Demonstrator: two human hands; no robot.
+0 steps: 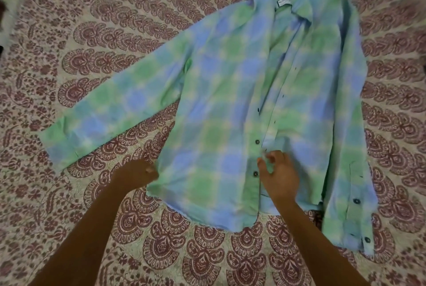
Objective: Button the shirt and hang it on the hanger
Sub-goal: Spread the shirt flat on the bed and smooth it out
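Across the patterned bedspread (92,20), which is running past every frame edge, the plaid shirt (230,92) is lying blurred, one sleeve folded along its body. The left hand (136,175) is gripping the shirt's side edge. The right hand (280,172) is pinching the placket beside two dark buttons (257,141). Bare bedspread is lying all round.

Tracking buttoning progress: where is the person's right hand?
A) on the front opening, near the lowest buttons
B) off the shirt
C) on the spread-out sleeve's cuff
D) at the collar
A: the right hand pinches the front edge of the plaid shirt beside the two lowest dark buttons.
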